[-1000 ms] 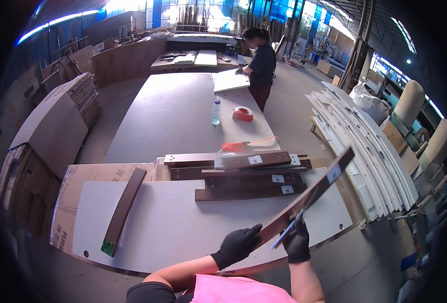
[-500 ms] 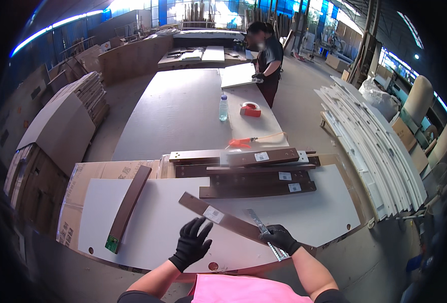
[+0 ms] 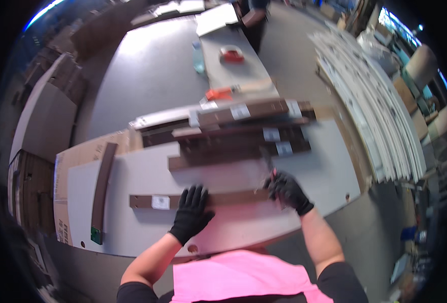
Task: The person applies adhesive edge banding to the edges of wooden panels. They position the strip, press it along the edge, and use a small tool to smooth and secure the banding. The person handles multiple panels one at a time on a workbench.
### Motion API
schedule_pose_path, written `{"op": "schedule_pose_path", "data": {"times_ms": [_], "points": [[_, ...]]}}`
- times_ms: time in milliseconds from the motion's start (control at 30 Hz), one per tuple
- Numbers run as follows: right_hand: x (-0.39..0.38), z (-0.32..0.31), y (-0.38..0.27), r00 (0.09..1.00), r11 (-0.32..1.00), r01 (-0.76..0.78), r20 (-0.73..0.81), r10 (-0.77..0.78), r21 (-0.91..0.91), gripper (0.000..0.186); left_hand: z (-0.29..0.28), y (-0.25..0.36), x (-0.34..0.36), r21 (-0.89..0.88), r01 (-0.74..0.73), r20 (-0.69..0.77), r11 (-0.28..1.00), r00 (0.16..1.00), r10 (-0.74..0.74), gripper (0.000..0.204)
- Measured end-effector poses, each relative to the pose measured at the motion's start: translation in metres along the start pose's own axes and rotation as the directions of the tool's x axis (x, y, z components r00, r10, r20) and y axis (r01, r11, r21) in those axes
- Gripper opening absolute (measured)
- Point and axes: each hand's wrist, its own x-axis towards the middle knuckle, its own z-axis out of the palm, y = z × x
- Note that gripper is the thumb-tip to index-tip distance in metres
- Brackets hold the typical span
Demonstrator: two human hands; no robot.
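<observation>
A dark brown strip of board (image 3: 231, 197) with a white label lies crosswise on the white panel (image 3: 147, 174) in front of me. My left hand (image 3: 192, 212), in a black glove, rests on the strip just right of its label, fingers stretched out flat. At the strip's right end is my right hand (image 3: 288, 192), also black-gloved, its fingers closed around a metal ruler (image 3: 272, 170). The ruler is blurred and catches a pink reflection; its lower part is mostly hidden by the hand.
Several labelled brown strips (image 3: 233, 146) are stacked beyond. Another strip (image 3: 103, 192) lies at left. On the far table are a bottle (image 3: 198, 58), a red tape dispenser (image 3: 231, 54) and an orange-red tool (image 3: 219, 94). A co-worker (image 3: 254, 22) stands behind; boards (image 3: 370, 101) lean at right.
The near strip has turned from slanting to nearly crosswise. My left hand has come down onto it, and my right hand has raised the ruler off the panel. The view has tilted downward.
</observation>
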Motion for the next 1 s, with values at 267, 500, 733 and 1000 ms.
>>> {"op": "schedule_pose_path", "data": {"times_ms": [267, 500, 733, 1000], "points": [[-0.096, -0.093, -0.017, 0.827, 0.925, -0.230, -0.562, 0.022, -0.302, 0.041, 0.066, 0.170, 0.102, -0.344, -0.478, -0.068, 0.809, 0.871, 0.486, 0.062], [-0.069, -0.094, 0.021, 0.859, 0.314, 0.165, -0.019, -0.511, -0.935, 0.032, 0.019, 0.113, 0.081, -0.433, -0.510, -0.051, 0.743, 0.837, 0.544, 0.040], [-0.013, -0.094, 0.024, 0.854, -0.108, 0.260, 0.281, -0.439, -0.960, 0.042, -0.013, -0.008, 0.034, -0.021, -0.254, 0.021, 0.967, 0.967, 0.254, 0.066], [-0.064, -0.069, 0.035, 0.920, -0.182, 0.126, 0.183, -0.346, -0.975, 0.054, -0.005, -0.010, 0.026, 0.007, -0.232, -0.009, 0.973, 0.973, 0.232, 0.064]]}}
